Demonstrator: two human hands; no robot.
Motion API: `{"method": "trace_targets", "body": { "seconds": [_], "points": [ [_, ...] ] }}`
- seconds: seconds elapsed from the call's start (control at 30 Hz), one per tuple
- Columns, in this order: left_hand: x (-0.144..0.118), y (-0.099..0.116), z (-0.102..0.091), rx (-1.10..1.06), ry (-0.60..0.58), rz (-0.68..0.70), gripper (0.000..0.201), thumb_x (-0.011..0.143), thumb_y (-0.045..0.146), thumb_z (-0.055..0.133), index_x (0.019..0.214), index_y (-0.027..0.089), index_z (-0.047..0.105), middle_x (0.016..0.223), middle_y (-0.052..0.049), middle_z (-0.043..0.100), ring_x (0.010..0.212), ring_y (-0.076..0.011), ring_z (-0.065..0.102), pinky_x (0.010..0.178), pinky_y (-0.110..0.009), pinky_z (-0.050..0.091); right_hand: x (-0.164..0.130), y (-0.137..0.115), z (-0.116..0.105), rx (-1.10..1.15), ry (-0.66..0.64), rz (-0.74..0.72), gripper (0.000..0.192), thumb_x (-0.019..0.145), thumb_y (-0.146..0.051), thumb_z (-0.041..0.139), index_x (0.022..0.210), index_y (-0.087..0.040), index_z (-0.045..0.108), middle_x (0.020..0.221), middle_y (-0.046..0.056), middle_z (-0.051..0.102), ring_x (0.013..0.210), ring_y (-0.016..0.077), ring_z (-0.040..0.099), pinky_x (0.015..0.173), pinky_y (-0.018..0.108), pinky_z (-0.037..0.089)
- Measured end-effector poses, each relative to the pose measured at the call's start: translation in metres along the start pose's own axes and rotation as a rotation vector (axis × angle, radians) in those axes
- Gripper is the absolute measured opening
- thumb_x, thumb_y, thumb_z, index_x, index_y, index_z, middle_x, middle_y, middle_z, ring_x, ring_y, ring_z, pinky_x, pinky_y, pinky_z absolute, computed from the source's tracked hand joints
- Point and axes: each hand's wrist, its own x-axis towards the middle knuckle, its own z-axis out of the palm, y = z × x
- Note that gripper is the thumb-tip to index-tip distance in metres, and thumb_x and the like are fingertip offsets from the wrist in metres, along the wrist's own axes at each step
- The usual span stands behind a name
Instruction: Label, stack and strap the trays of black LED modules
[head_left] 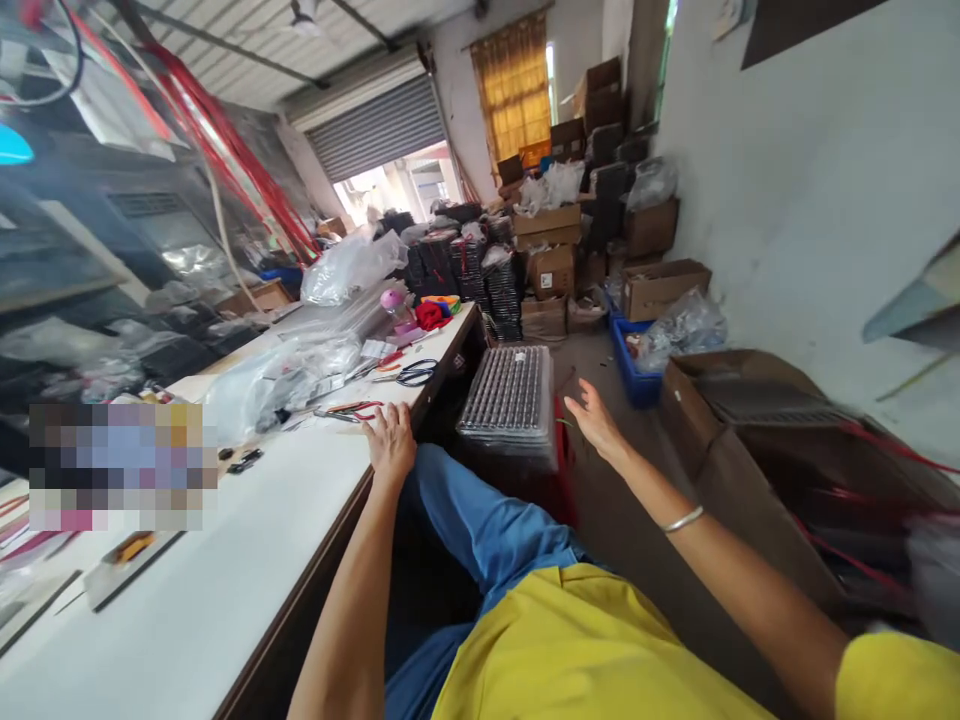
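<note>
Hands (390, 440) on table edge (330, 540), tray stack (508, 395) near

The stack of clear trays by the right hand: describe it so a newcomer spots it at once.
Start at the long white table and look just past its edge, toward the floor. There, ahead of the open right hand, stands the stack of clear trays. Unlike the brown cartons around it, it is see-through plastic with a grid of small dark pockets.

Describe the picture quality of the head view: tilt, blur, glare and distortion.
Head view: the whole scene is tilted, and straight edges bow towards the frame's borders. The shelving at left and the cardboard box at right are smeared by motion blur. The doorway under the roller shutter is blown out by daylight. The left hand and right hand stay fairly sharp.
</note>
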Motion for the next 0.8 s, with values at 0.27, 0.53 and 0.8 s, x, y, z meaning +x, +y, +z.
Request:
{"method": "trace_targets", "body": {
  "seconds": [0.27,0.53,0.8],
  "points": [
    [0.0,-0.005,0.005,-0.012,0.022,0.091,0.07,0.077,0.019,0.048,0.142,0.004,0.029,0.146,-0.023,0.034,0.138,-0.0407,0.02,0.107,-0.066,0.009,-0.024,-0.048,-0.019,0.057,0.003,-0.079,0.063,0.083,-0.035,0.054,0.141,-0.018,0.035,0.138,0.014,0.047,0.12,0.0214,0.051,0.1,0.038,0.04],
    [0.0,-0.007,0.008,-0.004,0.063,0.1,0.067,0.075,0.018,0.052,0.138,0.003,0.035,0.145,-0.024,0.036,0.138,-0.0405,0.02,0.107,-0.066,0.002,0.014,-0.072,-0.06,0.035,0.082,-0.082,0.062,0.083,-0.032,0.056,0.139,-0.015,0.036,0.127,0.014,0.056,0.111,0.0193,0.056,0.098,0.039,0.041],
    [0.005,0.023,-0.001,-0.387,0.124,0.117,0.049,0.09,0.026,0.039,0.135,0.007,0.043,0.148,-0.02,0.033,0.141,-0.0313,0.019,0.113,-0.055,0.009,0.052,-0.06,-0.039,-0.017,0.031,0.016,0.053,0.087,-0.03,0.052,0.135,-0.01,0.042,0.131,0.017,0.055,0.118,0.0205,0.054,0.099,0.038,0.04]
  ]
}}
